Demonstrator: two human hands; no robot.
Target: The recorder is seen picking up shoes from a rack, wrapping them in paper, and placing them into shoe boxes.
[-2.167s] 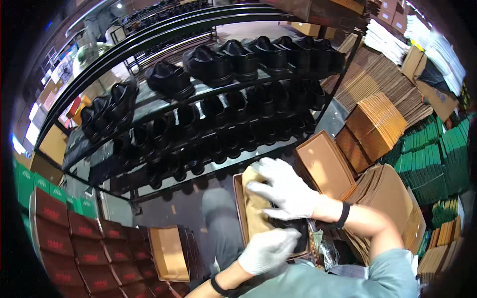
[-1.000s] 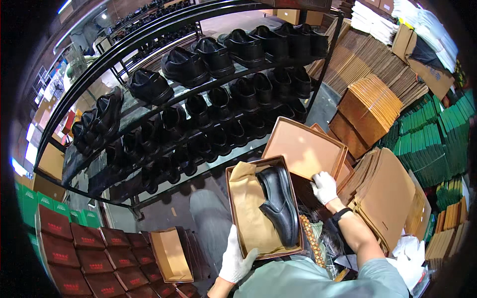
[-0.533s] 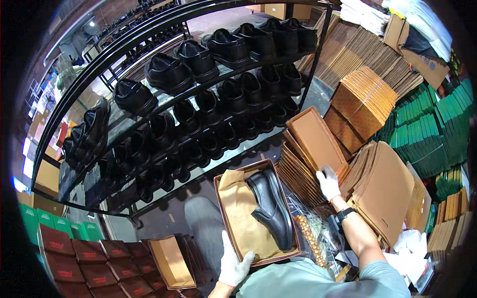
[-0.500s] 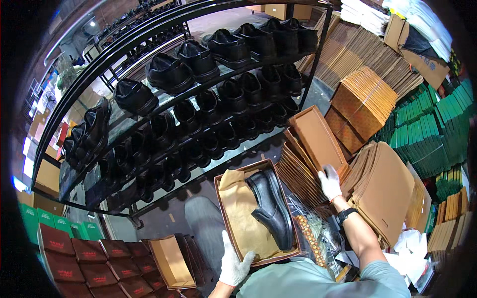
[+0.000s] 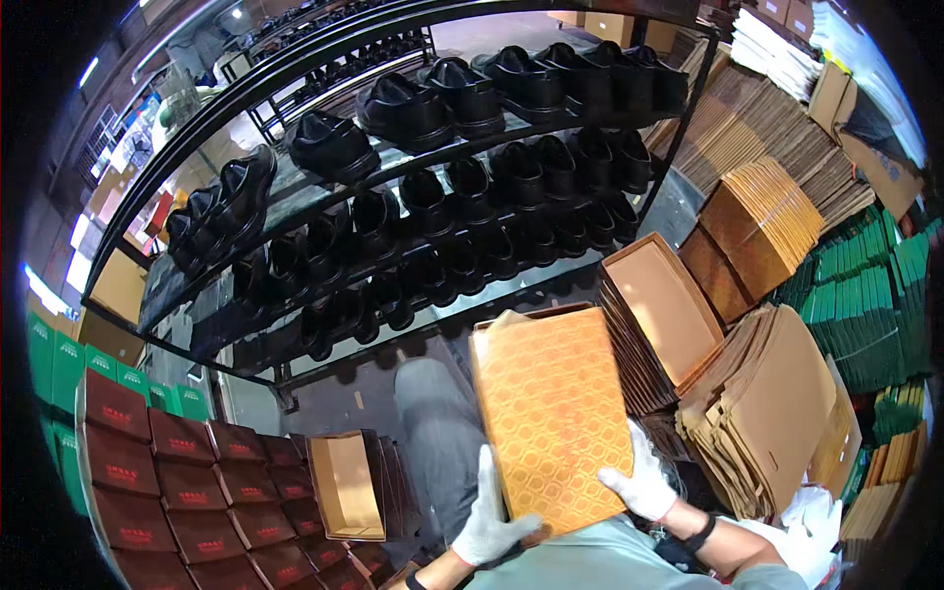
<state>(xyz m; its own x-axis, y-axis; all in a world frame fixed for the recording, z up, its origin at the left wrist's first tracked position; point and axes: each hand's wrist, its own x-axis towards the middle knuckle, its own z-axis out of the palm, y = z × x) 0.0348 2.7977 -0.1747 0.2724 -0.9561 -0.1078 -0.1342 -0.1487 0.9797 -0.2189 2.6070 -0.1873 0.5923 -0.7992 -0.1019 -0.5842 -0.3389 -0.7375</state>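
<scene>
Orange, with a repeating oval pattern, the lid lies face up at five o'clock in the view, over the person's lap; tan paper juts out at its eleven o'clock corner, and how fully it is seated cannot be told. Both hands wear white gloves and stay well apart: the left hand clamps the lid's edge at seven o'clock, thumb along the near side, and the right hand grips at four o'clock, thumb on top. From the lid, brown trays lean stacked between one and two o'clock, cardboard sheets stand at three, dark red boxes near nine, and a rack of black shoes at eleven.
</scene>
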